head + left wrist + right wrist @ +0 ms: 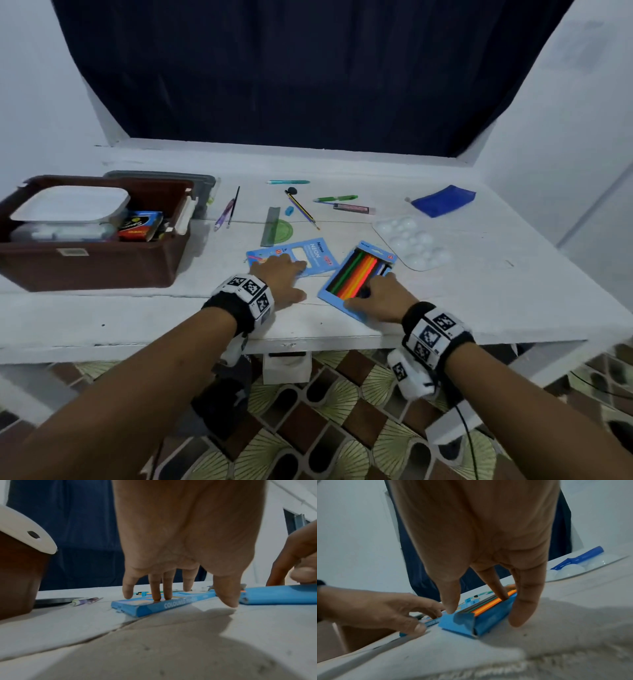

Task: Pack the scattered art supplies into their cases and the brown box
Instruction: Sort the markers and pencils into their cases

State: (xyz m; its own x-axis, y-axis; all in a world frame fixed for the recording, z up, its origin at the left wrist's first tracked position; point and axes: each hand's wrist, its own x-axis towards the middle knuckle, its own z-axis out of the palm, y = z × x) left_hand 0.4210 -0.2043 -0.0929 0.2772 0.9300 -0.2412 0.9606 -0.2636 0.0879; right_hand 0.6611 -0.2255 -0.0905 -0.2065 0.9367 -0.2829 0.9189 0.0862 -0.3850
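Brown box (92,263) at table's (479,308) left; two pencil cases side by side near front edge, sleeve (308,255) left of tray (356,274).

The brown box (102,267) stands open on the table's left part, holding a white lidded container and a black packet. Right of it lies a flat blue pencil sleeve (308,255). Farther right an open blue tray (356,277) shows neon pencils lying side by side.

A white counter (137,308) carries a brown box (92,267) at its left edge, two blue pencil cases (318,253) near the front edge, a white palette (411,243) and blue pouch (443,200) toward the right.
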